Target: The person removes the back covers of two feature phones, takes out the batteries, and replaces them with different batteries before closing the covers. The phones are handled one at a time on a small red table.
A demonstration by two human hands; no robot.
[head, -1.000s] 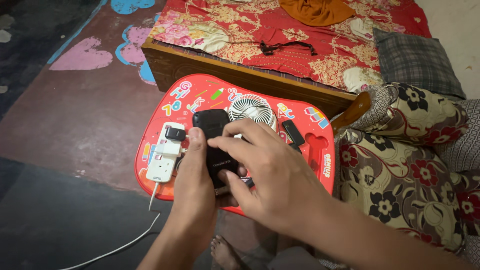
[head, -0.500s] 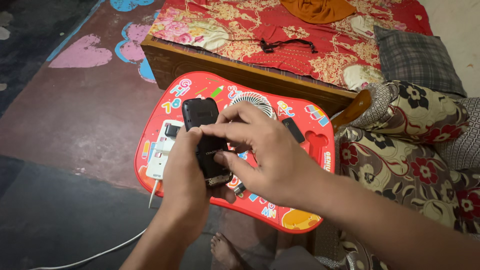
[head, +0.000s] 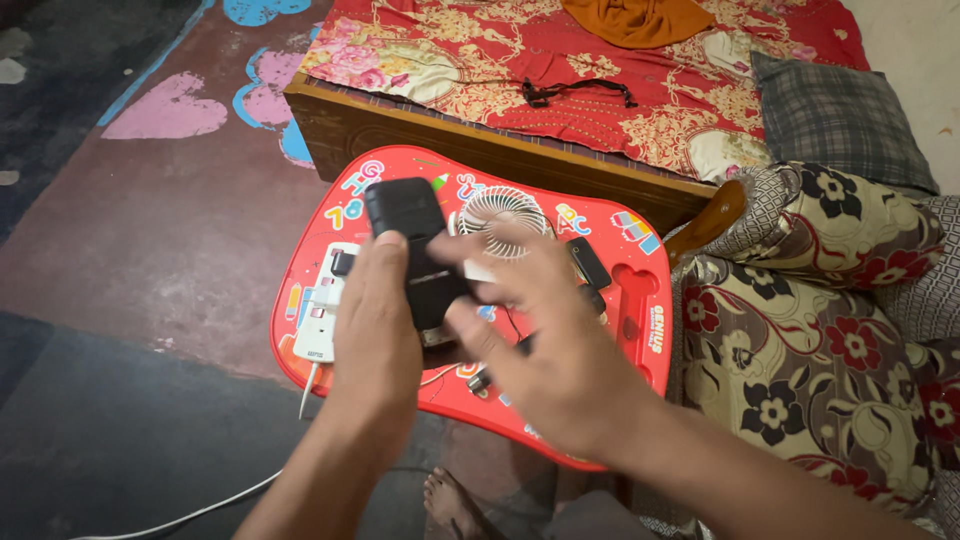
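The left hand (head: pixel 375 320) grips one black mobile phone (head: pixel 415 245) back-side up above the red lap tray (head: pixel 640 330), while the right hand (head: pixel 540 340), blurred, pinches its lower right edge with spread fingers. Beyond the fingertips stands one white round fan (head: pixel 500 212); right of it lies one small black device (head: pixel 588 262). Left of the left hand sits one white power strip (head: pixel 322 320), partly hidden by it.

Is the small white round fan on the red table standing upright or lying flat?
Lying flat: the small white round fan rests on the red table with its grille facing upward, partly hidden behind the right hand.
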